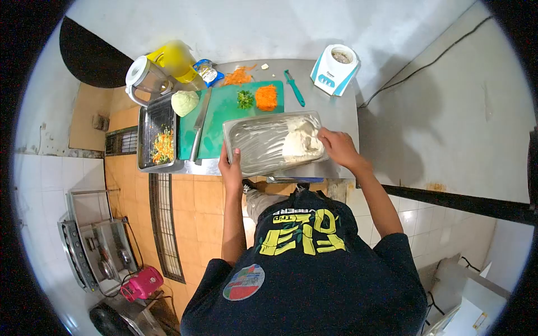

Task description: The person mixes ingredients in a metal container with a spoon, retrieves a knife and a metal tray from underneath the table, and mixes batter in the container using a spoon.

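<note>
My left hand [231, 166] grips the left front corner of a metal tray [252, 140], its thumb over the rim. White creamy stuff [302, 140] is heaped at the tray's right end, with smears across the rest. At that end my right hand [338, 147] is closed beside the white heap; whatever its fingers hold is too hidden to name. The tray covers the front right part of a green cutting board [218, 134]. Behind it on the board lie chopped greens [245, 99] and grated carrot [266, 98]. A knife [199, 126] rests along the board's left side.
At the left stand a dark tray [141, 131] with mixed shredded vegetables, cabbage [185, 102], a blender jug [148, 81] and a yellow container [176, 60]. Behind the board are carrot shreds [240, 75] and a teal peeler [294, 88]. A blender base [335, 70] stands at the back right.
</note>
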The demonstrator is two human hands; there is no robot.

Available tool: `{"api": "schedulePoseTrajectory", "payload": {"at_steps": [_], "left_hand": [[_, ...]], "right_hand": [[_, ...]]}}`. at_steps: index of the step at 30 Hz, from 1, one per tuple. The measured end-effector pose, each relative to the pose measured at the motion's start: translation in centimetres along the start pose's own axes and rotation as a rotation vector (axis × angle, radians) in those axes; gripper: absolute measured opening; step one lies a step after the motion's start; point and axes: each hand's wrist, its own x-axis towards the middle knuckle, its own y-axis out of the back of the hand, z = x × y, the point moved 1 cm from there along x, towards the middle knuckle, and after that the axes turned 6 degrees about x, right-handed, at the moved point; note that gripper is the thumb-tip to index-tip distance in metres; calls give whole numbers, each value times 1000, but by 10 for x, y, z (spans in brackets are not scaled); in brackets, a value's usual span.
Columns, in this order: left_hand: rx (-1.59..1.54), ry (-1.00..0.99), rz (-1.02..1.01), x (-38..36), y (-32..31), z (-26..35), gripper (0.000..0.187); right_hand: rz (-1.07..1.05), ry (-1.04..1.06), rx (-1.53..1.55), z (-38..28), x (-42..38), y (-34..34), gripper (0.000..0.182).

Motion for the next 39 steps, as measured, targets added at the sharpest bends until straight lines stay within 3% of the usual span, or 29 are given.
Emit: {"api": "schedulePoseTrajectory", "payload": {"at_steps": [4,9,15,18,21,24,27,30,33,36,39], "left_hand": [[-37,-2,45,-9,-5,1,54],[-68,-28,75,-10,-5,-10,55],[-53,-11,42,-15,-7,9,55],[-41,13,52,-13,-8,0,54],[-47,4,57,-14,-8,-8,53],[-68,-2,67,-19,-8,-5,53],[-121,4,99,-21,-13,-4,54],[-114,14,99,-26,-11,-8,55],[-88,-10,77,-20,-11,-8,55],[-78,-3,70,-16,-11,-8,55],[-33,-8,66,-13,-9,-12,55]], "right_hand": [[-9,24,-252,21,18,-15,14],[-332,-37,-299,21,1,14,10],[-291,189,447,51,9,-18,4],[-154,74,538,34,12,-19,5],[-21,-43,295,16,17,3,4],[-43,84,-117,31,17,3,8],[-219,-14,-108,40,4,7,9],[-385,44,156,44,-6,9,8],[-383,105,484,58,1,-16,4],[-300,-8,599,52,1,-21,7],[-41,11,465,32,3,-4,7]]}}
